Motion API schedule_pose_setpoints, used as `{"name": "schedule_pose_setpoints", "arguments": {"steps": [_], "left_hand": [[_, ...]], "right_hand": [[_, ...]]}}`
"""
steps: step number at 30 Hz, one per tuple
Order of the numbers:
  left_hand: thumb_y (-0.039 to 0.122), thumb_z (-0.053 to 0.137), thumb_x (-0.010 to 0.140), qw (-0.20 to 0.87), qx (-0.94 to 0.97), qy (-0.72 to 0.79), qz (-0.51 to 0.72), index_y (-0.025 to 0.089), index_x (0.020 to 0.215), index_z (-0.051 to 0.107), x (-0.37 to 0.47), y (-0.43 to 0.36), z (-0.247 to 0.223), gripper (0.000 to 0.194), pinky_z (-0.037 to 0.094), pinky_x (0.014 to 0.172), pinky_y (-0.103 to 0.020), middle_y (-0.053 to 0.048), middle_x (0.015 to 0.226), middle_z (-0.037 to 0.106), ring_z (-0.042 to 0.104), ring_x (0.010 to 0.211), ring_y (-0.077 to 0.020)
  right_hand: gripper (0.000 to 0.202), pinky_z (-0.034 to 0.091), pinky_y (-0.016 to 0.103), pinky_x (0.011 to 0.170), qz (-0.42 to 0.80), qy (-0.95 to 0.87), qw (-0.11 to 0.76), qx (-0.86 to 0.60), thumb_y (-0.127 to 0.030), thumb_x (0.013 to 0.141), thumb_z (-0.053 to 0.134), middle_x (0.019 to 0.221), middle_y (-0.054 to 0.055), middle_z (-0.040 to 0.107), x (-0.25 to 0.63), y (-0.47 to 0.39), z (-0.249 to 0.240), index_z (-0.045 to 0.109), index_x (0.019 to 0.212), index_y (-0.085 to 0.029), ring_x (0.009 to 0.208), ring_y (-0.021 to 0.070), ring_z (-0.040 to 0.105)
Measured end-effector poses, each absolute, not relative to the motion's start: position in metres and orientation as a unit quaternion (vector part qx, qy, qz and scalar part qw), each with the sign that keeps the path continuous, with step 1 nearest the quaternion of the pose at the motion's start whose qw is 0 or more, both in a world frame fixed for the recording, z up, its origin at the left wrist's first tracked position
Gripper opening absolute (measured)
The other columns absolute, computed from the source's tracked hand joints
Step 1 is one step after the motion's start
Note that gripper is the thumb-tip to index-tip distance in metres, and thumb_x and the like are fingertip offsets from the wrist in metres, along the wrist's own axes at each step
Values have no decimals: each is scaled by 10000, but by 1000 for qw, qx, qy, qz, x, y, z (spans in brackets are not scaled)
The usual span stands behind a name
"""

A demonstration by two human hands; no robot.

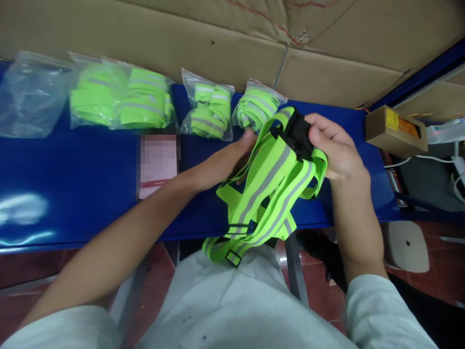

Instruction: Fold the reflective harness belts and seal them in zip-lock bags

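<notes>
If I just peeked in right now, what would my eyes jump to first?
Probably the bright green, gray-striped straps dangling between the left hand and the right hand, which grips the black pieces at their top. Next, perhaps, the clear bags of green straps lined up along the far side of the blue table.

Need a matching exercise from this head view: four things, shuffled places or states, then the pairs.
1. Black plastic buckle
2. Small brown cardboard box
3. Crumpled clear plastic bag
4. Cream stool seat with rounded corners

A. Leftmost on the shiny blue table
B. Held in the right hand
C. Lower right, below table level
D. Bears a yellow label

Pairs: 1-B, 2-D, 3-A, 4-C
</notes>
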State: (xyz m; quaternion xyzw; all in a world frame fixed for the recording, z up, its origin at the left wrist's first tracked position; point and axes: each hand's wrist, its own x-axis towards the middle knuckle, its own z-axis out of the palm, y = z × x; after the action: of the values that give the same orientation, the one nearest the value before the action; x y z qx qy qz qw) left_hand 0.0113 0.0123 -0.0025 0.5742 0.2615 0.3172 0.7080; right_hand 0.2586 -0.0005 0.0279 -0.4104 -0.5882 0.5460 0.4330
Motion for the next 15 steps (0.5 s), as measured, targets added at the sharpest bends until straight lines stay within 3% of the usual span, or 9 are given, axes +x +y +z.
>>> {"name": "schedule_pose_setpoints", "arguments": {"steps": [2, 4, 6, 9, 11, 15], "left_hand": [[883, 365, 842, 757, 515, 251, 314, 212, 1176, 694, 15, 9, -5, 819, 582, 796, -388, -103, 1076, 725, 693, 1021, -298], [850, 574, 768, 756, 515, 245, 321, 224, 1229, 684, 17, 7, -9, 785, 569, 915, -405, -99, 1224, 707, 650, 1179, -322], [641, 838, 674, 745, 551, 240, 290, 226, 1234, 678, 20, 2, -12, 715, 537, 999, -413, -88, 1291, 688, 616, 1247, -324], [439, 907, 651, 752, 572, 252, 208, 173, 1105, 704, 28, -9, -15, 564, 559, 937, -428, -90, 1149, 738, 676, 1117, -319], [411, 894, 671, 774, 536, 275, 196, 154, 1054, 706, 33, -17, -15, 497, 572, 880, -411, -87, 1063, 752, 705, 1019, -297], [371, 908, 655, 826, 452, 274, 198, 161, 1119, 696, 40, -27, -17, 552, 569, 885, -401, -93, 1105, 747, 708, 1008, -277]], "right_hand": [[374, 564, 260, 615, 513, -600, 449, -419, -573, 879, 715, 861, -10, 703, 253, 1, 25, 652, 1083, -266, 757, 164, 713], [381, 569, 256, 651, 467, -614, 470, -429, -592, 884, 697, 895, -9, 697, 245, 0, 20, 648, 1071, -264, 834, 172, 718], [371, 571, 248, 687, 420, -622, 492, -441, -608, 912, 648, 924, -11, 685, 236, -2, 15, 652, 1049, -262, 914, 181, 713], [391, 588, 265, 768, 364, -622, 518, -461, -628, 960, 553, 975, -4, 672, 222, -6, 7, 652, 1032, -257, 1025, 198, 691], [422, 603, 297, 825, 350, -626, 520, -464, -643, 980, 504, 1019, 8, 673, 216, -6, 3, 646, 1045, -251, 1068, 206, 676], [475, 611, 374, 891, 332, -638, 512, -470, -652, 1020, 389, 1071, 30, 676, 212, -2, 0, 612, 1132, -248, 1108, 220, 665]]}}
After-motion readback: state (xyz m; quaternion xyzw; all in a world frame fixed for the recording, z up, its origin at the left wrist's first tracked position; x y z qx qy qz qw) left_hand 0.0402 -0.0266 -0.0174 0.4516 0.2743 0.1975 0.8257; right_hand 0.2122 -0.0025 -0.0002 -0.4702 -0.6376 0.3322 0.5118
